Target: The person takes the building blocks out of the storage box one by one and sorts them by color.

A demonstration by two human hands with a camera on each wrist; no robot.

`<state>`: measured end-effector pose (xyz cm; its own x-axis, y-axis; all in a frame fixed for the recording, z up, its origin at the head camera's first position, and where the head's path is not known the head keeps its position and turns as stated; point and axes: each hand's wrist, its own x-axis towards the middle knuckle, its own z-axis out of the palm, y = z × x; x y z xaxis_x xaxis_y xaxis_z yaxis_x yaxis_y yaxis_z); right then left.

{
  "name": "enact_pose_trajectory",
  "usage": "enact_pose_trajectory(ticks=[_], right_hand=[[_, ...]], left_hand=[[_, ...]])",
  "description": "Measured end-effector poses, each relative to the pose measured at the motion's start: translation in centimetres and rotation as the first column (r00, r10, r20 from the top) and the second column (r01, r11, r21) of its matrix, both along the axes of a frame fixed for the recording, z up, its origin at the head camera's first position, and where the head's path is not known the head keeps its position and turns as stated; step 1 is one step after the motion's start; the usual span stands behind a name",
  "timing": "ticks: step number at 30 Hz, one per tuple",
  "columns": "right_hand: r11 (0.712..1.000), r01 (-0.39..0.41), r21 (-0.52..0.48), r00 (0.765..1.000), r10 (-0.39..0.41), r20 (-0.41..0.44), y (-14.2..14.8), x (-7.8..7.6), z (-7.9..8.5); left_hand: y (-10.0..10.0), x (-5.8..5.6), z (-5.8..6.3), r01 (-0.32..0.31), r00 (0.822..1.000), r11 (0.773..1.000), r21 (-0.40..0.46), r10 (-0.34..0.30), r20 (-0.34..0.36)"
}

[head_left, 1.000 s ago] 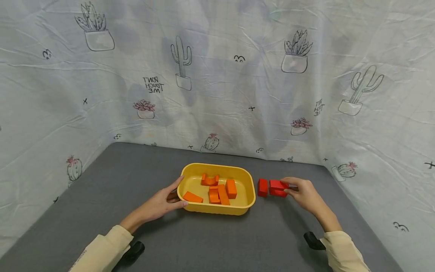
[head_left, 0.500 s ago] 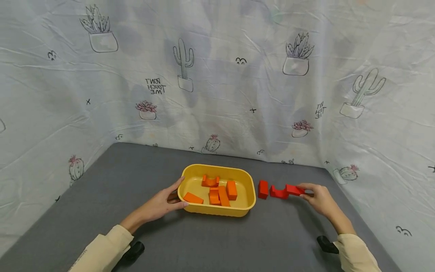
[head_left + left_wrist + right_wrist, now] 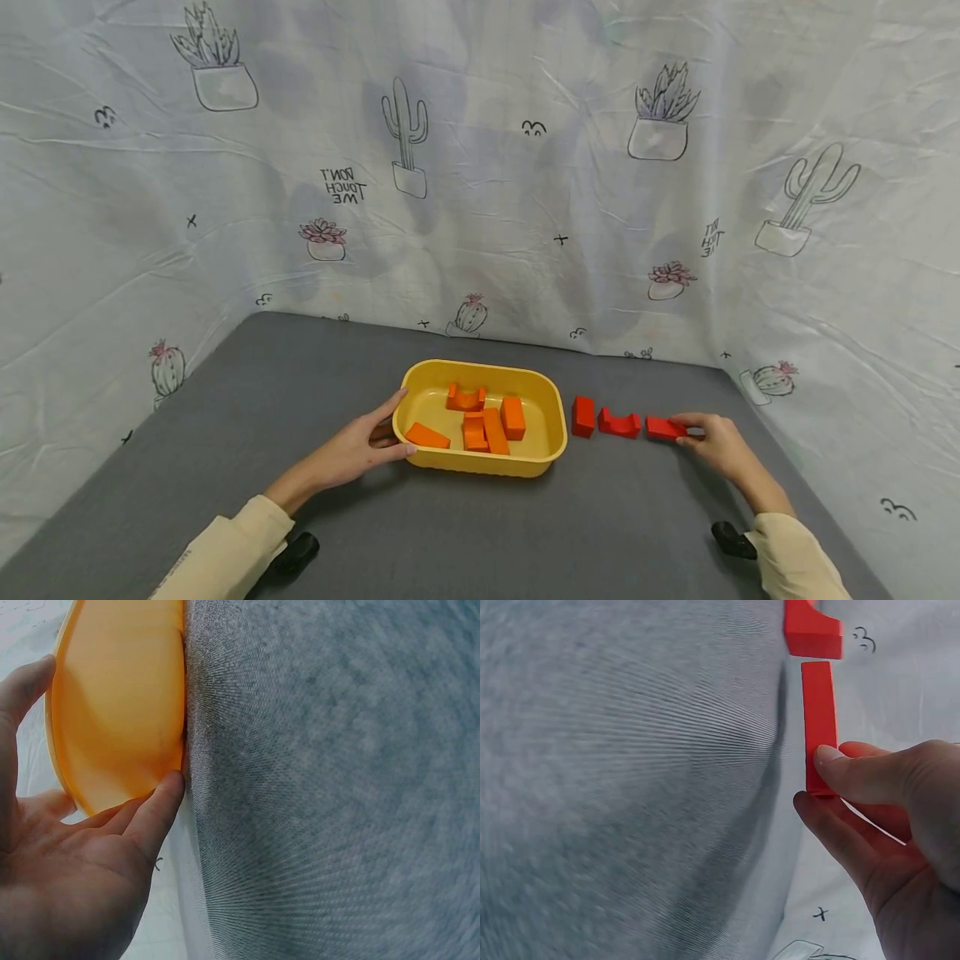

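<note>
A yellow plastic tub [image 3: 480, 462] stands on the grey table with several orange toy blocks [image 3: 512, 417] inside. At its left end is my left hand [image 3: 360, 446], holding the rim and end wall between spread thumb and fingers. In the left wrist view, fingertips [image 3: 174, 784] meet the wall low down near the table. My right hand [image 3: 716, 446] pinches the right end of a flat red rectangular block [image 3: 663, 428] between thumb and fingers. A notched red block [image 3: 619, 424] lies just left of it, and an upright-looking red block [image 3: 582, 417] stands beside the tub.
A pale curtain [image 3: 480, 167] printed with cacti and potted plants rises behind the table and along both sides. Black wrist-camera mounts [image 3: 297, 557] sit under both cream sleeves. Grey tabletop [image 3: 495, 533] extends in front of the tub.
My right hand has lifted the flat red block off the notched one, moved it right and lowered it to table level. My left hand keeps its place on the tub.
</note>
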<state>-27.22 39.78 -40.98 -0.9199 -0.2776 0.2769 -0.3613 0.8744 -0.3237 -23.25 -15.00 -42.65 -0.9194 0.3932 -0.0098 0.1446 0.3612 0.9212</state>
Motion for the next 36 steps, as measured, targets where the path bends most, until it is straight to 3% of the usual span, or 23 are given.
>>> enact_pose_trajectory(ticks=[23, 29, 36], right_hand=[[1.000, 0.024, 0.005, 0.996, -0.024, 0.083, -0.6, -0.3, -1.2], [1.000, 0.014, -0.016, 0.995, -0.012, 0.098, -1.2, -0.3, -0.5], [0.997, 0.005, -0.081, 0.997, 0.001, 0.078, -3.3, 0.1, 1.4]], left_hand=[[0.0, 0.0, 0.3, 0.012, 1.000, 1.000, 0.012, -0.012, 0.018], [0.1, -0.1, 0.3, 0.007, 1.000, 1.000, 0.001, -0.007, 0.019], [0.0, -0.2, 0.2, 0.008, 1.000, 1.000, 0.017, -0.008, 0.026]])
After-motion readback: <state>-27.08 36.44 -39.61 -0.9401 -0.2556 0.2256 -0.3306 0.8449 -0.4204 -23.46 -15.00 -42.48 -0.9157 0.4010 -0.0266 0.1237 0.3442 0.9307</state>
